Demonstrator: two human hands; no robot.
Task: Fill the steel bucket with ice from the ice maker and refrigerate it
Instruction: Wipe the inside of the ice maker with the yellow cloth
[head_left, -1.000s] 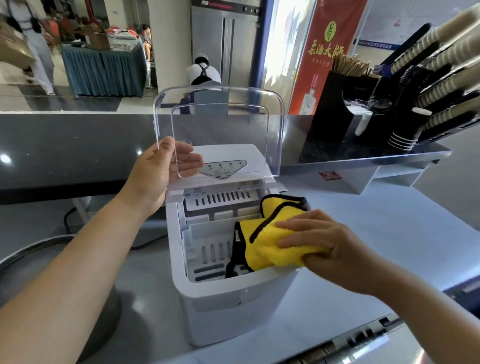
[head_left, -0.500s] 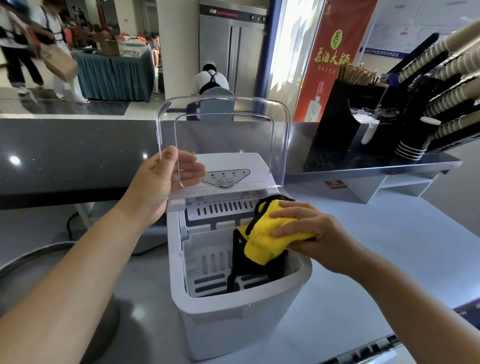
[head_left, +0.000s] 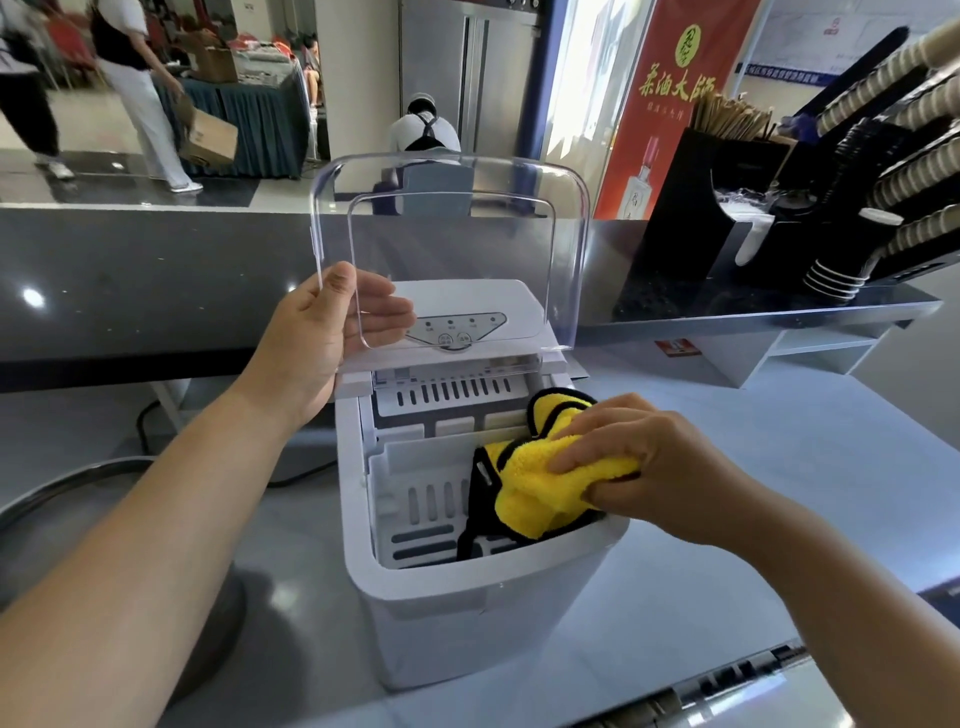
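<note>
At the far left sits what looks like the bucket (head_left: 72, 480), only its curved rim showing, well apart from the ice maker (head_left: 467, 618). The left hand (head_left: 317, 338) pinches the clear lid (head_left: 452, 223) by its edge, propping it upright. No ice shows in the basket (head_left: 415, 499). The right hand (head_left: 660, 467) grips a yellow cloth (head_left: 540, 478) against the right wall. I'd hold the lid steady and wipe into corners and slots.

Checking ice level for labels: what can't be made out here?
Head view:
- Ice maker basket, right half: covered by yellow cloth and right hand.
- Control panel labels: too small, seen through the clear lid that the left hand holds.
- Curved metal rim, lower left: cut by frame edge.
</note>
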